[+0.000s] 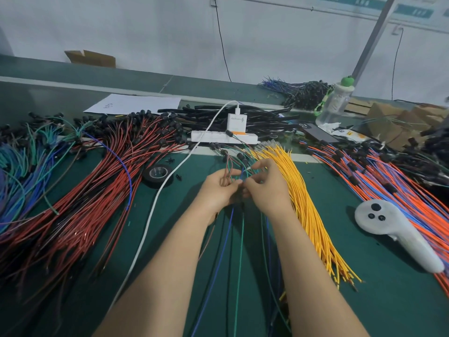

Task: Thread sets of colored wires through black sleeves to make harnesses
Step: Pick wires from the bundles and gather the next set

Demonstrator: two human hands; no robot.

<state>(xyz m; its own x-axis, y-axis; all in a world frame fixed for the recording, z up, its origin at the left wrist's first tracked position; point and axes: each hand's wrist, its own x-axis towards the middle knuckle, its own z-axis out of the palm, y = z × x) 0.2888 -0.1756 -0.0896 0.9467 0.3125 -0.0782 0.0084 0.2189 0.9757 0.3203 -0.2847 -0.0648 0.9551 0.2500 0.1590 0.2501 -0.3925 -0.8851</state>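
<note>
My left hand (218, 188) grips a small set of colored wires (239, 229), brown, blue and green, over the middle of the green mat. Close against it, my right hand (266, 188) pinches the wire ends near a metal terminal. The held wires trail down toward me between my forearms. Whether a black sleeve sits between my fingers is hidden. A fan of yellow wires (303, 203) lies just right of my right hand. Black sleeves (262, 117) are piled at the back behind a white power strip (223, 138).
Red wires with black caps (97, 190) cover the left side, blue-green ones the far left. Orange and blue wires (388, 181) lie right, beside a white controller (398, 229). A tape roll (158, 175), a white charger cable (155, 205) and a bottle (336, 103) are nearby.
</note>
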